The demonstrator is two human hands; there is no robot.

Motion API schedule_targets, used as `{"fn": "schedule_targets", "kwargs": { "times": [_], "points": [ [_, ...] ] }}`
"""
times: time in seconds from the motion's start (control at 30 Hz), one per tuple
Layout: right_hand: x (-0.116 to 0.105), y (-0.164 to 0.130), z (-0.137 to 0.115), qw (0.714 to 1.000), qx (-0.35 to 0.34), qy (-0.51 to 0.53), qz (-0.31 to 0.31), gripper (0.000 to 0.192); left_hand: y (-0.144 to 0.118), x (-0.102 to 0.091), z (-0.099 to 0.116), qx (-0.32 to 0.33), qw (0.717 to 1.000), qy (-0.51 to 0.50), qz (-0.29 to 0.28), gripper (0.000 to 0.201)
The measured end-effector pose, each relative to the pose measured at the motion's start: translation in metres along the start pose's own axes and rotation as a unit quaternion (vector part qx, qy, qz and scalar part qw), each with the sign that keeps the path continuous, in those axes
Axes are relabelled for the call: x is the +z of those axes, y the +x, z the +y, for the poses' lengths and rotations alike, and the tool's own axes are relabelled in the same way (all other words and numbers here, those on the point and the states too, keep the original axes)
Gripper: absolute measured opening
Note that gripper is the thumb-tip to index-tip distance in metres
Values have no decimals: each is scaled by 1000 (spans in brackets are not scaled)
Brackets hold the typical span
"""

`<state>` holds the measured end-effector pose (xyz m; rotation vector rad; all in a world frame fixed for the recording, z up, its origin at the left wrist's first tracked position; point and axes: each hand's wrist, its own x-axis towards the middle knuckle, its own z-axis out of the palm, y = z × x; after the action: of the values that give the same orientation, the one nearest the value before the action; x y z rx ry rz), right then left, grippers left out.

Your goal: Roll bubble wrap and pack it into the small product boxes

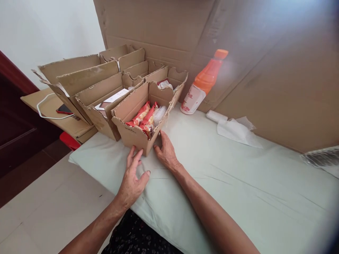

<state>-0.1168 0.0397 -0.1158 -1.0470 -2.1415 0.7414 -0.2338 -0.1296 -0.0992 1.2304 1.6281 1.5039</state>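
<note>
The nearest cardboard box (145, 116) sits on the pale green sheet of the bed (238, 183), open at the top, with its long axis running away from the person and slanting up to the right, so that one short end faces the hands. Both hands meet it at that near end. The left hand (131, 180) lies flat on the sheet just below the near corner, fingers spread and unclenched, their tips touching or almost touching the box's base; its grip is open and holds nothing. The right hand (166, 152) rests at the right side of the same corner, fingers extended along the lower edge of the long wall, also open and closed on nothing. The right hand is the nearer to the box's side, the left the nearer to its end. Inside the box lie red snack packets (143, 120) and a clear plastic bag (159, 113). Further open boxes (106, 95) stand in a row to the left, touching one another, and an orange bottle (202, 83) leans against the cardboard sheet (265, 53) behind, well apart from both hands.
</note>
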Motion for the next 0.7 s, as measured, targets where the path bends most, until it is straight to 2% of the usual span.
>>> {"fn": "schedule_targets", "kwargs": {
  "times": [0.2,0.33,0.4,0.47,0.53,0.6,0.63,0.7],
  "points": [
    [1,-1,0,1000,1,-19,-18,68,17,-32,-9,-20,997,59,-40,46],
    [-12,-6,-2,1000,20,23,-1,37,19,-41,-15,-11,996,67,-54,41],
    [-32,-5,-10,999,23,38,19,25,18,-40,-17,1,996,71,-49,39],
    [-61,1,-28,998,9,35,53,21,16,-38,-19,10,996,77,-44,39],
    [-96,18,-56,994,-35,7,107,19,14,-35,-19,18,996,81,-38,39],
    [-126,46,-90,981,-109,-53,150,20,12,-33,-18,18,996,78,-34,37],
    [-137,63,-107,977,-137,-95,133,20,11,-33,-17,15,997,74,-32,36],
    [-147,101,-132,966,-169,-193,17,17,11,-34,-16,8,998,61,-28,33]
  ]
}}
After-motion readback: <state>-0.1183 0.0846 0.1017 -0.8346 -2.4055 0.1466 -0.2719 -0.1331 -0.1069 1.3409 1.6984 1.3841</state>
